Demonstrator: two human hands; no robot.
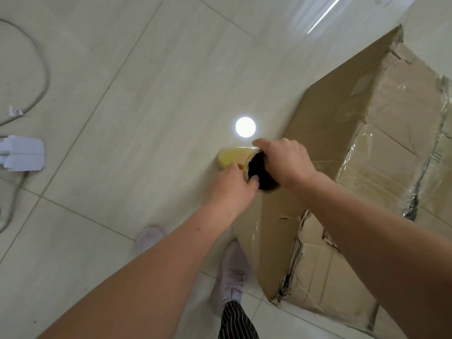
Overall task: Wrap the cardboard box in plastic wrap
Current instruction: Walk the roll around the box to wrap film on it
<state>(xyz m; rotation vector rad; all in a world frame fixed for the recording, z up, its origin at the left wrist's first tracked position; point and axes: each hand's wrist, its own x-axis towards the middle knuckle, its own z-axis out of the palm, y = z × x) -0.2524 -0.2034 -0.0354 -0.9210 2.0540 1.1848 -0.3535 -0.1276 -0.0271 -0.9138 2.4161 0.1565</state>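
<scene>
A large brown cardboard box [347,133] stands on the tiled floor at the right, its top flaps torn and partly covered with clear film. A roll of plastic wrap [238,156], yellowish with a dark hollow core facing me, is held upright beside the box's left face. My left hand [232,189] grips the roll's near rim with a finger in the core. On the right side of the rim, my right hand [285,162] clasps the roll. Clear film stretches from the roll across the box's side.
A white power strip [22,152] and a grey cable [41,69] lie on the floor at the far left. My feet in pale shoes [232,272] stand close to the box's near corner. A ceiling light reflects on the tile just beyond the roll.
</scene>
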